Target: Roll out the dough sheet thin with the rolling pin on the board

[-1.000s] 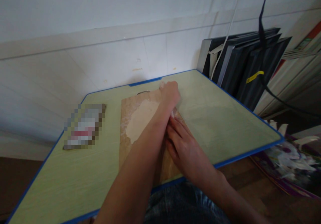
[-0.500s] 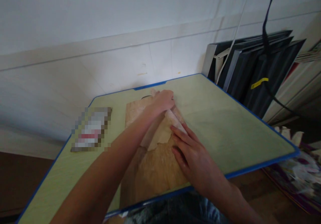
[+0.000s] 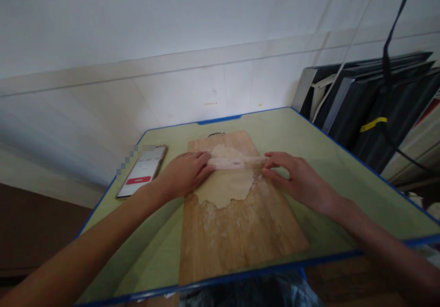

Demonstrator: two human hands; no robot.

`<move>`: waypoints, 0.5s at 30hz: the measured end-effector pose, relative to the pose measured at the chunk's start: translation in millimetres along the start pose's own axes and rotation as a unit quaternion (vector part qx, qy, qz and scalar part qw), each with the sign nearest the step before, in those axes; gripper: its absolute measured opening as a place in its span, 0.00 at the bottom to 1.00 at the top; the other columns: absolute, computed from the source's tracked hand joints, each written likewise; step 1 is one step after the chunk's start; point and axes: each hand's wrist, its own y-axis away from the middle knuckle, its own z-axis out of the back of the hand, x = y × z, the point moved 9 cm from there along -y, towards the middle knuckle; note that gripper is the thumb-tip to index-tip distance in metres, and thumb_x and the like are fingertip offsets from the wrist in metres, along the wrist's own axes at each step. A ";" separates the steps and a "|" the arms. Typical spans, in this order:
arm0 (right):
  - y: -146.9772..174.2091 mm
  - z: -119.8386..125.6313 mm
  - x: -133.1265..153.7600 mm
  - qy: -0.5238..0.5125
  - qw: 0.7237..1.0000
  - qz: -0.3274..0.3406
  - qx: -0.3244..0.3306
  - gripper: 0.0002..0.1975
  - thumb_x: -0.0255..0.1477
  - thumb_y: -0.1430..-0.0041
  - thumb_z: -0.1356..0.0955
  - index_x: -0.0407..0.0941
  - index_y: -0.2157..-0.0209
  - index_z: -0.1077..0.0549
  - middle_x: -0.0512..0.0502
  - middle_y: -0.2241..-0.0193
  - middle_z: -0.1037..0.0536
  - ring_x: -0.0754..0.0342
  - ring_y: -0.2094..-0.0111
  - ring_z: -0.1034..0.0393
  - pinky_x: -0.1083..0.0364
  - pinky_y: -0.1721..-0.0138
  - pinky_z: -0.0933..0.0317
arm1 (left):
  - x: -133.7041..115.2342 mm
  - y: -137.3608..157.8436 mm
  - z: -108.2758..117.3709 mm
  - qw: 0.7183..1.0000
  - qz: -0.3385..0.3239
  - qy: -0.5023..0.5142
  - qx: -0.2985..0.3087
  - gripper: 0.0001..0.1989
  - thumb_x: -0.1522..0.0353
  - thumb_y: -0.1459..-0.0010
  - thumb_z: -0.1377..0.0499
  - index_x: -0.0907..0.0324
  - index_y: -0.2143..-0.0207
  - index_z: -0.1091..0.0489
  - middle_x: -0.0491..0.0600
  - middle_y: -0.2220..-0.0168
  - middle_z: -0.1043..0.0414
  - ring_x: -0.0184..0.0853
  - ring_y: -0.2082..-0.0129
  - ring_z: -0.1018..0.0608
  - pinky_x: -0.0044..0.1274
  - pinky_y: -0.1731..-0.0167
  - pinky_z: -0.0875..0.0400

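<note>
A pale rolling pin (image 3: 237,162) lies crosswise on a thin, flat sheet of dough (image 3: 223,189) with a ragged near edge. Under the dough is a wooden cutting board (image 3: 237,238), dusted with whitish patches. My left hand (image 3: 187,172) is closed over the pin's left end, fingers together and palm down. At the opposite end, my right hand (image 3: 292,174) grips the pin between thumb and fingers. Part of the dough shows beyond the pin, and the pin's two ends are hidden by my fingers.
The board rests on a green table with a blue rim (image 3: 330,256). Left of it lies a phone (image 3: 144,172) with a lit screen. A white wall (image 3: 192,82) stands behind the table. Dark panels (image 3: 360,101) lean at the right, with a black cable (image 3: 388,59) hanging before them.
The rolling pin has swung from slanting to lying nearly straight across the board. My left hand has moved left and nearer, my right hand right and away. The camera view has shifted slightly.
</note>
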 end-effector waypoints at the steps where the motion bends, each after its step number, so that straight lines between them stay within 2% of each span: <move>1: -6.4 1.5 -2.1 0.009 1.000 0.001 -0.005 0.08 0.24 0.41 0.39 0.45 0.73 0.33 0.47 0.73 0.26 0.53 0.67 0.30 0.54 0.65 0.36 | -0.5 3.1 1.2 1.000 0.002 -0.015 0.002 0.20 0.59 0.36 0.60 0.61 0.60 0.34 0.54 0.60 0.29 0.38 0.61 0.26 0.29 0.61 0.34; 4: -26.0 -2.1 -1.5 0.064 0.997 0.047 0.010 0.07 0.26 0.40 0.40 0.43 0.71 0.33 0.46 0.71 0.29 0.55 0.70 0.34 0.56 0.68 0.40 | 1.7 6.3 3.6 0.998 0.007 -0.056 0.007 0.21 0.57 0.36 0.60 0.61 0.65 0.34 0.54 0.65 0.30 0.39 0.64 0.27 0.28 0.65 0.35; 6: -37.5 -12.5 -1.6 0.130 0.987 0.078 0.048 0.10 0.28 0.38 0.42 0.43 0.70 0.33 0.45 0.69 0.29 0.55 0.69 0.34 0.57 0.68 0.43 | 4.8 5.7 1.6 0.998 0.005 -0.063 0.022 0.23 0.55 0.37 0.61 0.60 0.66 0.34 0.53 0.67 0.30 0.40 0.66 0.27 0.28 0.66 0.35; 10: -54.9 -35.5 -12.5 0.256 0.954 0.077 0.139 0.15 0.30 0.35 0.45 0.43 0.71 0.32 0.46 0.72 0.28 0.54 0.71 0.35 0.56 0.73 0.49 | 11.4 3.1 -3.8 0.997 0.004 -0.046 0.054 0.25 0.53 0.37 0.62 0.60 0.69 0.34 0.51 0.71 0.30 0.38 0.69 0.27 0.26 0.69 0.37; 15: -67.9 -50.1 -16.6 0.271 0.938 0.090 0.195 0.22 0.35 0.34 0.48 0.43 0.75 0.31 0.46 0.76 0.26 0.54 0.73 0.33 0.55 0.76 0.54 | 14.5 -0.9 -4.1 0.998 -0.014 -0.011 0.066 0.25 0.57 0.36 0.62 0.59 0.74 0.34 0.49 0.74 0.30 0.35 0.73 0.27 0.25 0.71 0.39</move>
